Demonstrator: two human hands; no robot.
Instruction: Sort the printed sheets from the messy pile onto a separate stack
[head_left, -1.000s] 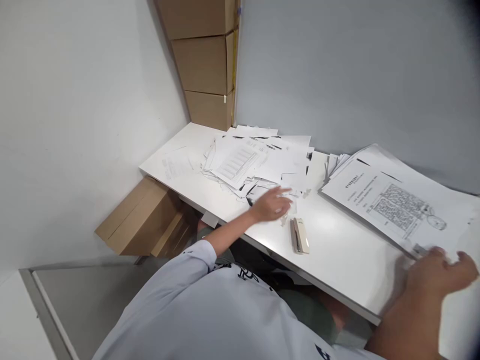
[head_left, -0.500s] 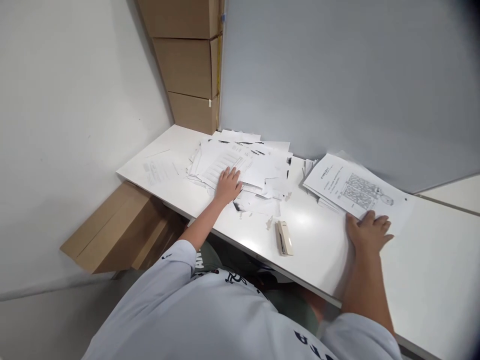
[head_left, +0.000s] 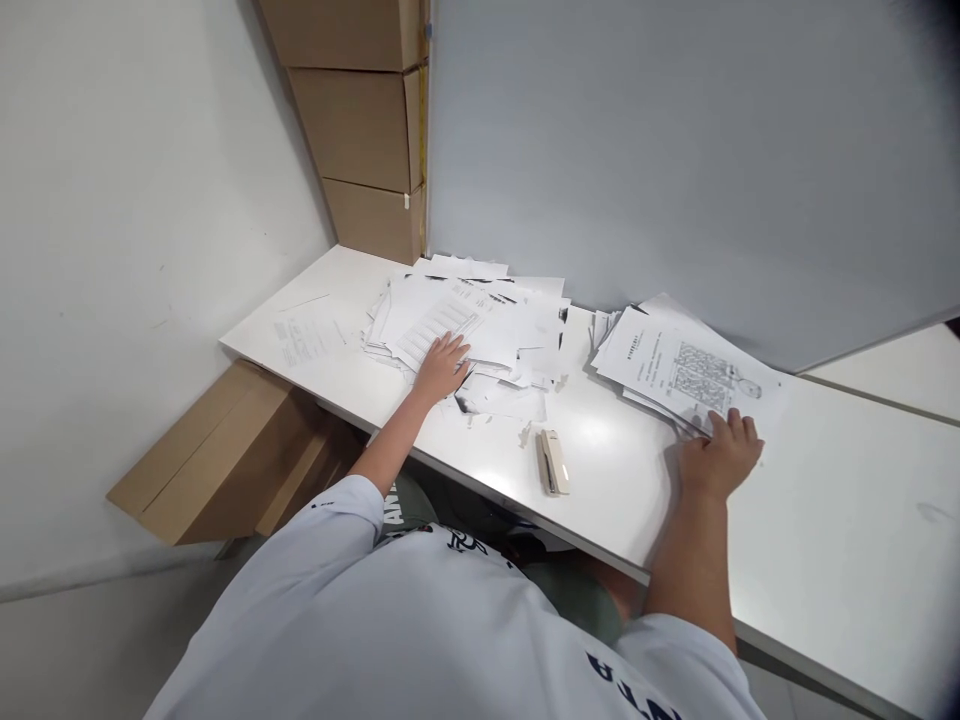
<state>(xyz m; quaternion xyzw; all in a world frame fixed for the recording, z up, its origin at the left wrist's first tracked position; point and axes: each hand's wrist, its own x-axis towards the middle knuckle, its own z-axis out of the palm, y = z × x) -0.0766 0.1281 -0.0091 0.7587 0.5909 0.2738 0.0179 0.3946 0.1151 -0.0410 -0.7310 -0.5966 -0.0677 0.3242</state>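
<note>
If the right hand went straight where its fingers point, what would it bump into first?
Probably the printed top sheet: the right hand looks already at its near edge, though touch is hard to tell. Beyond that stands the grey wall.

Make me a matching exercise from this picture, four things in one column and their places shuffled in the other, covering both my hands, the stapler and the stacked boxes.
Column one
1. stapler
2. left hand
3. right hand
4. stacked boxes

Column two
A. at the near edge of the right paper pile
B. in the corner beyond the left paper pile
C. on bare table, between the hands
D. over the near side of the left paper pile

Pairs: 1-C, 2-D, 3-A, 4-B
</note>
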